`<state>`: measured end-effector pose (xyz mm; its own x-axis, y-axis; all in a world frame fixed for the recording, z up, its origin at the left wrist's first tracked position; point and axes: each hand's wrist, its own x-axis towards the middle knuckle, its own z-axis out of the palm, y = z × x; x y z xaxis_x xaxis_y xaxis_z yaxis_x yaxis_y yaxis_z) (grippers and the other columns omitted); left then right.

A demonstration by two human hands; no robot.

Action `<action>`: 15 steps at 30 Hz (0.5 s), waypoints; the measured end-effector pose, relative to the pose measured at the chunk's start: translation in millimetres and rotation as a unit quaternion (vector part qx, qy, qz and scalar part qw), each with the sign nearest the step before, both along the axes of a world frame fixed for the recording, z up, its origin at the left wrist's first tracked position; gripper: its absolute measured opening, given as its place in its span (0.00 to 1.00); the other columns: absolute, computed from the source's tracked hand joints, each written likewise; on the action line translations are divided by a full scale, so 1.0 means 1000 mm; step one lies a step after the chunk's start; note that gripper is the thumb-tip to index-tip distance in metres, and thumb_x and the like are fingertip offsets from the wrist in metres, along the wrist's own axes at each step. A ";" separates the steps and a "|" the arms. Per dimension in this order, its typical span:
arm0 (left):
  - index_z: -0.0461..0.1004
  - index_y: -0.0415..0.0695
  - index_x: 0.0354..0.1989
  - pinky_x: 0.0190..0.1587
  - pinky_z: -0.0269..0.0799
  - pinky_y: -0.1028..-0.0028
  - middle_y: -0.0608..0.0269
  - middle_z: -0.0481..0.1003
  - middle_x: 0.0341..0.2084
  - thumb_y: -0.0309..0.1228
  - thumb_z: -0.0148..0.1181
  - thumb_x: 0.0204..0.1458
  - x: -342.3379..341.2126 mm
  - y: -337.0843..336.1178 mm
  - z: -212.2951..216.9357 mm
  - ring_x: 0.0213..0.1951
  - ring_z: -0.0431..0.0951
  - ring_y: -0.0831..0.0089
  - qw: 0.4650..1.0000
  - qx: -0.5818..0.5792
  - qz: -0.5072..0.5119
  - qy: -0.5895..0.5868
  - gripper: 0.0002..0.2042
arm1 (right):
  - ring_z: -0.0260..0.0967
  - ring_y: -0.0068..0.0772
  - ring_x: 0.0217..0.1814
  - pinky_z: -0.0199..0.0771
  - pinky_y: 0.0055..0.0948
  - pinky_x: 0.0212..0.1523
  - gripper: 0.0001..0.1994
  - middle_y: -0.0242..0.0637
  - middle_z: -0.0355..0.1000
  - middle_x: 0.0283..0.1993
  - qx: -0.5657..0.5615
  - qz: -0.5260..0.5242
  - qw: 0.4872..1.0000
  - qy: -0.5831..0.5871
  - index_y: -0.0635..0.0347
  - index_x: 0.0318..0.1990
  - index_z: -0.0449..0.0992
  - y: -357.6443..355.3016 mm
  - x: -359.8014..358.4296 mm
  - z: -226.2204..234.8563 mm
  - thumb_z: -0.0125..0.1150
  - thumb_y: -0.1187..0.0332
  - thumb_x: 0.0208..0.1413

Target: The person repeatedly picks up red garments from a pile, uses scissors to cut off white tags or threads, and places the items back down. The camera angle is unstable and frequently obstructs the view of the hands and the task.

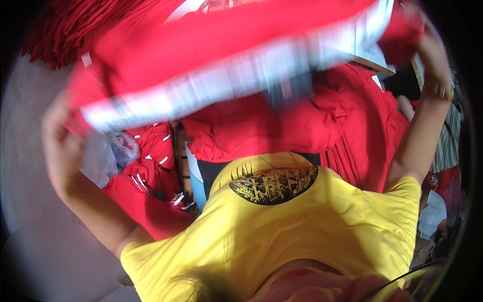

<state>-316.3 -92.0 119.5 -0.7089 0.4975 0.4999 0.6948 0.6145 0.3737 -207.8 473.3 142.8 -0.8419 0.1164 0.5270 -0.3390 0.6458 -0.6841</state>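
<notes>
Red and white cloth stretched between my two raised hands.

My left hand [58, 133] is closed on the left end of the red garment with a white band [226, 55], fingers folded into the fabric; the cloth runs blurred across the top of the view, above my yellow shirt [282, 226]; below it a heap of red garments [282, 123] lies in front of me, with more red pieces and a clear plastic bag [108, 151] to the left; my right hand [427, 38] grips the right end, a bangle [443, 91] on that wrist.
</notes>
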 end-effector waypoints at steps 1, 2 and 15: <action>0.73 0.38 0.46 0.45 0.71 0.68 0.57 0.74 0.42 0.18 0.55 0.47 0.029 0.000 -0.029 0.44 0.74 0.67 0.995 0.018 -0.053 -0.084 0.15 | 0.69 0.30 0.31 0.67 0.26 0.36 0.10 0.37 0.71 0.30 0.051 0.034 0.997 -0.048 0.62 0.33 0.73 0.007 0.025 -0.016 0.60 0.70 0.42; 0.73 0.37 0.44 0.43 0.72 0.70 0.55 0.73 0.43 0.19 0.56 0.43 0.050 0.001 -0.041 0.43 0.74 0.67 0.986 -0.141 -0.091 -0.021 0.16 | 0.69 0.30 0.28 0.66 0.25 0.34 0.10 0.36 0.71 0.27 0.104 0.078 0.987 -0.091 0.62 0.30 0.73 0.010 0.045 -0.032 0.63 0.68 0.38; 0.46 0.65 0.68 0.58 0.42 0.31 0.61 0.42 0.69 0.59 0.67 0.33 0.048 0.127 -0.194 0.68 0.43 0.48 0.850 -0.406 -0.123 -0.311 0.51 | 0.40 0.53 0.72 0.44 0.48 0.69 0.48 0.46 0.46 0.70 0.251 0.268 0.874 -0.318 0.54 0.66 0.54 -0.045 0.017 -0.253 0.71 0.48 0.36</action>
<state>-267.8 35.4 -74.9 -0.5355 0.6704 -0.5137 0.6625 0.7107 0.2368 -190.8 428.1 -110.2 -0.8457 -0.4960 -0.1968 -0.3384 0.7837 -0.5208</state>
